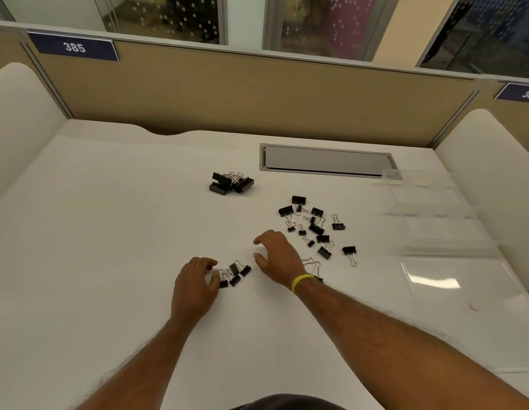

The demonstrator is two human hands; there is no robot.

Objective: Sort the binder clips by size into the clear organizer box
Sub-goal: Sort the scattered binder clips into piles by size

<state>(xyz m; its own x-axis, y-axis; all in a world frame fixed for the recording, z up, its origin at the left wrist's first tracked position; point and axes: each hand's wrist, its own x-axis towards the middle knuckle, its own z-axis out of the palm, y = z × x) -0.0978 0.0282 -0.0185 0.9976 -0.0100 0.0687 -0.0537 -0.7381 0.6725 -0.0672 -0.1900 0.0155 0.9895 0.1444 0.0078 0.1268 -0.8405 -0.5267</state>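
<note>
L hand bent at small black wire-handled clips, grip unclear. R hand spread, empty. Clear plastic organizer box lies long axis near-to-far on white bench.

Pretty clearly an office, cubicle-style. The white desk is closed off at the far side by a tan fabric partition. A rounded white side screen is fitted on the left and a matching screen on the right. Seat numbers are given on a blue plate reading 385 at the far left and a second plate at the far right. A grey cable hatch is set into the desktop. Glass walls are seen beyond.
</note>
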